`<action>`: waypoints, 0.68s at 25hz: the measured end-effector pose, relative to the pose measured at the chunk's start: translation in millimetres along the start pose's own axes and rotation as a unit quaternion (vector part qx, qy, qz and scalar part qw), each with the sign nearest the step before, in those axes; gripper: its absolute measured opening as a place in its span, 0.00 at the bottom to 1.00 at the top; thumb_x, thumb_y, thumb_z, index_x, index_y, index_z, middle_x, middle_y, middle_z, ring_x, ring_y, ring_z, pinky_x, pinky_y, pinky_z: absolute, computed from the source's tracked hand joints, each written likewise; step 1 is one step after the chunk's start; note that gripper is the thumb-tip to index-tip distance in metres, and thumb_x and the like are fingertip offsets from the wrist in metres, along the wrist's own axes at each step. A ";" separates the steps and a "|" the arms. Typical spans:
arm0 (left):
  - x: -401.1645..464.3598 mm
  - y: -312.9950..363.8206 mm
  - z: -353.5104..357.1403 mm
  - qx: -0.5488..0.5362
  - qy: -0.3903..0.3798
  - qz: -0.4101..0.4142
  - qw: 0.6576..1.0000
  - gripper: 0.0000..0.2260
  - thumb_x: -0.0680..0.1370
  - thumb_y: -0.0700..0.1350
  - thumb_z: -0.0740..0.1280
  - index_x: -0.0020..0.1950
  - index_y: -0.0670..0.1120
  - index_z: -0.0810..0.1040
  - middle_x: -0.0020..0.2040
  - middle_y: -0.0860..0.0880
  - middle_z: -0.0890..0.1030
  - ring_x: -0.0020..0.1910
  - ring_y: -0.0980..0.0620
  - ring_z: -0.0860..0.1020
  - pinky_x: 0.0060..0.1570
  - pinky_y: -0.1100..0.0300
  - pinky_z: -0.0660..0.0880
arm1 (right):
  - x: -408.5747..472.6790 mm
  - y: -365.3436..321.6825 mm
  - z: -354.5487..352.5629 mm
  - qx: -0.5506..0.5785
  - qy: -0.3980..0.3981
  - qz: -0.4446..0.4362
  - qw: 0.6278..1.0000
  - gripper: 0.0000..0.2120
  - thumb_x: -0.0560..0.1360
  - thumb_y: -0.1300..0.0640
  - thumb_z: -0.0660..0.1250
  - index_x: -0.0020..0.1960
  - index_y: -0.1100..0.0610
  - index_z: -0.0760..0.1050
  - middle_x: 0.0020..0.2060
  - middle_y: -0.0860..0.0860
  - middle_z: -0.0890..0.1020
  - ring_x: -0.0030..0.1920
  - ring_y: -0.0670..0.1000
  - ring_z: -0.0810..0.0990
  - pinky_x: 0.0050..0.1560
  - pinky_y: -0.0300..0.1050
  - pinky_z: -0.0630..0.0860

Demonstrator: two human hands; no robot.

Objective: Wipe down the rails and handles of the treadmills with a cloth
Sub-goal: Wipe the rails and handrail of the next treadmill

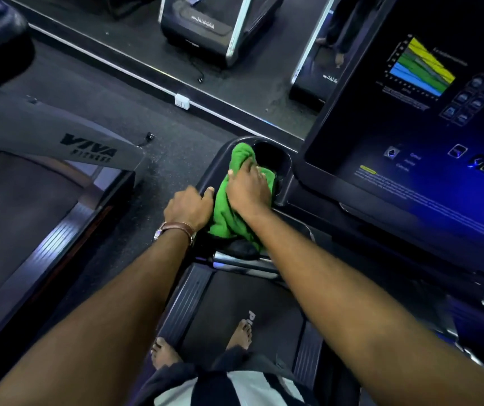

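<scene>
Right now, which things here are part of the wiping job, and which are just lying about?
In the job:
green cloth
right hand, pressing the cloth
left hand, gripping the tray's edge
console side tray with its cup holder

Lying about:
neighbouring treadmill
screen
wall socket
loose plug

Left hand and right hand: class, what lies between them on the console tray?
In the head view, the green cloth lies between the left hand and the right hand; the right hand presses on it, on the tray.
</scene>
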State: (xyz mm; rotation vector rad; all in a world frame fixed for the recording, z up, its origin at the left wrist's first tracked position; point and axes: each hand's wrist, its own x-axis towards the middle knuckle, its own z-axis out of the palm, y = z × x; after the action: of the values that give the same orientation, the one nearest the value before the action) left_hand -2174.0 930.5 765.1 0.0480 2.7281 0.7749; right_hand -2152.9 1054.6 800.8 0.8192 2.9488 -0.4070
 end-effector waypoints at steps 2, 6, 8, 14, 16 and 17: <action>-0.3 -0.4 -0.6 -0.006 -0.001 0.000 1.000 0.28 0.74 0.65 0.55 0.56 0.42 0.76 0.57 0.35 0.79 0.55 0.34 0.77 0.53 0.47 0.72 | -27.8 39.0 -1.3 -0.142 -0.003 -0.098 0.985 0.21 0.81 0.53 0.56 0.67 0.66 0.68 0.67 0.63 0.73 0.67 0.61 0.70 0.68 0.53 0.64; -2.9 -1.2 -1.5 -0.005 -0.001 -0.001 1.000 0.29 0.74 0.65 0.54 0.56 0.42 0.76 0.56 0.36 0.79 0.54 0.34 0.77 0.52 0.47 0.72 | -30.8 55.6 -24.0 -0.312 -0.047 -0.074 0.946 0.24 0.83 0.48 0.51 0.58 0.65 0.76 0.56 0.64 0.80 0.60 0.62 0.75 0.69 0.58 0.61; -2.6 -1.0 -2.8 -0.007 0.001 -0.003 1.000 0.29 0.74 0.65 0.55 0.56 0.42 0.76 0.56 0.36 0.79 0.54 0.34 0.77 0.52 0.47 0.72 | -20.3 27.9 -20.6 -0.297 -0.078 0.012 0.952 0.29 0.84 0.45 0.48 0.66 0.67 0.71 0.66 0.70 0.72 0.69 0.67 0.67 0.71 0.64 0.55; -0.8 -0.5 -1.6 -0.013 -0.003 0.001 1.000 0.28 0.74 0.65 0.55 0.55 0.42 0.76 0.55 0.36 0.79 0.53 0.34 0.77 0.50 0.48 0.72 | -39.6 23.0 2.3 -0.094 -0.062 0.079 0.991 0.48 0.77 0.30 0.44 0.75 0.73 0.48 0.73 0.74 0.50 0.76 0.67 0.49 0.74 0.63 0.42; -0.6 -2.4 -1.4 -0.014 0.002 0.000 1.000 0.28 0.74 0.65 0.56 0.54 0.42 0.76 0.55 0.36 0.79 0.53 0.34 0.77 0.50 0.48 0.72 | -4.7 23.9 -13.9 -0.067 -0.103 0.123 0.985 0.56 0.71 0.24 0.38 0.75 0.73 0.47 0.75 0.71 0.47 0.78 0.63 0.45 0.75 0.59 0.39; -0.8 -2.4 -1.2 -0.012 0.004 0.001 1.000 0.28 0.74 0.65 0.56 0.54 0.42 0.77 0.55 0.36 0.79 0.53 0.34 0.77 0.50 0.48 0.72 | 13.7 21.4 -20.4 -0.056 -0.126 0.135 0.981 0.57 0.70 0.23 0.36 0.75 0.71 0.47 0.76 0.69 0.46 0.78 0.61 0.44 0.75 0.58 0.39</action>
State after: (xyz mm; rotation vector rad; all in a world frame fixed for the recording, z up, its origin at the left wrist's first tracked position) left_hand -2173.5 927.7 765.0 0.0422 2.7254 0.8101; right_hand -2153.4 1084.6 813.7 1.0494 2.5573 -0.2980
